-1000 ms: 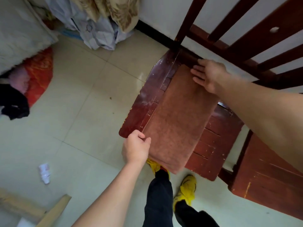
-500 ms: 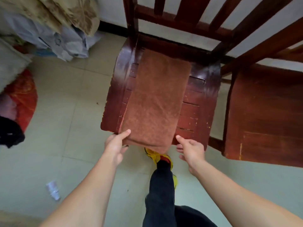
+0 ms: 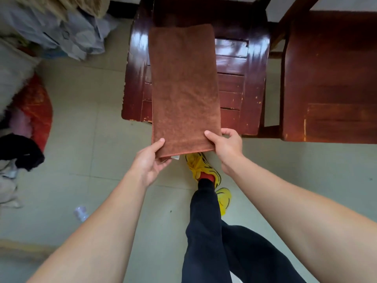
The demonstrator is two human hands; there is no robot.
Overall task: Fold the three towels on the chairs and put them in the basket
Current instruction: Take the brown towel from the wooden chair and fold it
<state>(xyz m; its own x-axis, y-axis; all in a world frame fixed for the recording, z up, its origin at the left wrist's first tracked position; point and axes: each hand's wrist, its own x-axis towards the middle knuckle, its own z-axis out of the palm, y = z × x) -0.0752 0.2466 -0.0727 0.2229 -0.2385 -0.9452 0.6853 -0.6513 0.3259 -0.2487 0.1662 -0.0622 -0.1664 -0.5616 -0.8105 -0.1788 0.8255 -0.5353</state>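
Both hands, left hand [image 3: 150, 160] and right hand [image 3: 226, 146], pinch the towel's [image 3: 183, 82] near corners; its length runs away across the chair [image 3: 253, 78]

Floor [image 3: 85, 111] is showing pale greenish-beige tiles, with thin grout lines running across. Two dark red-brown wooden chairs are standing side by side at the top. The slatted chair [image 3: 136, 64] is sitting mid-frame, its lacquer throwing bright glare off the left rail and the slats, and its edges are chipping pale. The second chair [image 3: 330, 78] is sitting just right of it with a narrow gap between. White wall [image 3: 344, 3] is showing behind the chair backs, with a dark baseboard [image 3: 120, 9] running along its foot. A heap of grey and beige fabric [image 3: 61, 31] is piling up top left. A red bundle [image 3: 34, 107] and a black garment [image 3: 18, 150] are lying at the left edge. A small crumpled clear scrap [image 3: 80, 213] is lying on the tiles lower left.
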